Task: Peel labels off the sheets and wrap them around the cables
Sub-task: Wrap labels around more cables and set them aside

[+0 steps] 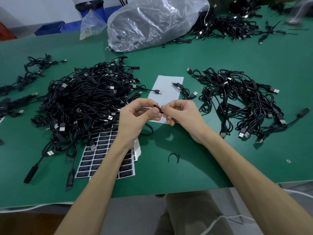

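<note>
While the left hand [135, 116] and right hand [181, 114] meet above the table [186, 158], their thumbs and forefingers pinch a black label [158, 110] and a cable [149, 129] between them. Label sheets [100, 150] lie under the left forearm, beside the big cable pile [88, 99].

Left forearm [108, 168] hides part of label sheet [94, 155].

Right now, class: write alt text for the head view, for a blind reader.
The left hand and right hand pinch a black label onto a thin cable above a green table. A sheet of black labels lies under the left forearm, between a big cable pile and a smaller pile.
</note>
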`<state>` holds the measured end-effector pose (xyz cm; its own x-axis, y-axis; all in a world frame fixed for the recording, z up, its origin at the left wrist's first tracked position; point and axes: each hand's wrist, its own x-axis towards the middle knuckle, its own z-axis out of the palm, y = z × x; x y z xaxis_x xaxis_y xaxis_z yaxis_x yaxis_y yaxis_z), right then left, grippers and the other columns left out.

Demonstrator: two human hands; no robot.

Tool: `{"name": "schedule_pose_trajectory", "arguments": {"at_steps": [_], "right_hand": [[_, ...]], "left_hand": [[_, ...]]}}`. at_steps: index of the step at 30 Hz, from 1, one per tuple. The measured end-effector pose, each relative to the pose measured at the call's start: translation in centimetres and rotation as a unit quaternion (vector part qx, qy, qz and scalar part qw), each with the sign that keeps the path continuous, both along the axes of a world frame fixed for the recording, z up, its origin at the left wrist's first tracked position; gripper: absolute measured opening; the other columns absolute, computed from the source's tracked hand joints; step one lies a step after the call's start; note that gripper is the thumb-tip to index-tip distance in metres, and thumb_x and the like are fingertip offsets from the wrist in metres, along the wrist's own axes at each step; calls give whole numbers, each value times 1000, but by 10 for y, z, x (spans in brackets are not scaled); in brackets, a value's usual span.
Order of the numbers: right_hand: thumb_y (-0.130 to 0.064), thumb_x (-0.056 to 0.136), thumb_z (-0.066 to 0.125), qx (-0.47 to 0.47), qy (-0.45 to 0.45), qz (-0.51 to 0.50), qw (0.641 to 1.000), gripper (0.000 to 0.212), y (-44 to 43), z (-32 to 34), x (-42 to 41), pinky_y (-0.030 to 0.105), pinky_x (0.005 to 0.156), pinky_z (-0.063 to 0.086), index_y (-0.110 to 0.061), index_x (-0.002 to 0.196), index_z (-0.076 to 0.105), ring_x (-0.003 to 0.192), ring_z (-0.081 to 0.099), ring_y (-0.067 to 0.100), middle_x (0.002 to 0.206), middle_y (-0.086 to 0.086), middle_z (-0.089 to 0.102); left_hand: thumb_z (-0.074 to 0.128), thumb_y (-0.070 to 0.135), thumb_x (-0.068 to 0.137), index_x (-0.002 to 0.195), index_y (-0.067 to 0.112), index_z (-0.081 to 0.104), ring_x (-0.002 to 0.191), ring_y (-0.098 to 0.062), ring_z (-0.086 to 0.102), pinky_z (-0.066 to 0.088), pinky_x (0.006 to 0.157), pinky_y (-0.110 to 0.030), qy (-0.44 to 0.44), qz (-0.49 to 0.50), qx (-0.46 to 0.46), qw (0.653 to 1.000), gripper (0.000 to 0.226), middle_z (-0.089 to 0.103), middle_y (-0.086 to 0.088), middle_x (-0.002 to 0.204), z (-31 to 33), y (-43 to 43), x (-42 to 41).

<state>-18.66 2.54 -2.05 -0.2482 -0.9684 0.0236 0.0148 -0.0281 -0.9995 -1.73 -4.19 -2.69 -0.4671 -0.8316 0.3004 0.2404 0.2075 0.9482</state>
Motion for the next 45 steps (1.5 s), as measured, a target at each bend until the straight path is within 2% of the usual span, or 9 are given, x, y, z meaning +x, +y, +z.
{"name": "schedule_pose_trajectory", "arguments": {"at_steps": [9, 16, 21, 28, 35, 38, 45], "right_hand": [[-17, 97, 71, -16, 36, -9, 999, 22, 1, -1, 1, 23, 58, 49, -7, 78, 68, 51, 54, 12, 58, 0, 64], [-17, 96, 73, -33, 33, -4, 999, 16, 3, -1, 2, 33, 65, 50, -8, 83, 69, 53, 53, 13, 57, 1, 62], [-19, 94, 75, -32, 52, 0, 998, 11, 2, -3, 2, 26, 59, 49, -13, 86, 71, 56, 57, 13, 57, 1, 62], [-21, 92, 76, -33, 70, -7, 997, 11, 0, -6, 2, 19, 56, 46, -16, 83, 72, 50, 55, 11, 54, -5, 61], [-16, 94, 75, -38, 84, -11, 996, 12, 1, -4, 4, 22, 59, 48, -14, 83, 70, 48, 52, 10, 53, -13, 60], [-15, 94, 75, -41, 81, -12, 996, 14, 2, -2, 5, 23, 54, 46, -15, 81, 69, 45, 48, 9, 55, -14, 60], [-15, 93, 75, -58, 90, -12, 994, 14, 3, -1, 5, 23, 58, 48, -19, 81, 68, 45, 49, 10, 56, -13, 61]], "left_hand": [[80, 13, 86, 104, 3, 73, 80, -25, 74, 62, 76, -34, -23, 18, -14, 999, 22, 77, -12, 94, -2, -2, 1], [76, 5, 92, 108, -1, 73, 84, -22, 73, 61, 77, -33, -41, 48, -25, 998, 17, 77, -10, 96, -4, -5, 1], [74, 4, 93, 106, 2, 73, 81, -22, 73, 59, 76, -28, -39, 59, -19, 997, 13, 77, -8, 95, -5, -6, 1], [73, 3, 93, 106, 1, 72, 79, -23, 74, 60, 77, -30, -55, 64, -23, 996, 13, 76, -9, 94, -7, -7, 0], [74, 6, 93, 106, 2, 72, 79, -25, 74, 62, 83, -39, -64, 66, -21, 995, 14, 76, -7, 94, -7, -7, 1], [73, 6, 94, 107, 1, 72, 79, -24, 74, 62, 82, -37, -63, 63, -19, 996, 14, 76, -6, 93, -6, -7, 1], [72, 6, 94, 109, -2, 70, 81, -23, 74, 60, 83, -33, -54, 42, 3, 998, 17, 76, -8, 94, -4, -7, 2]]}}
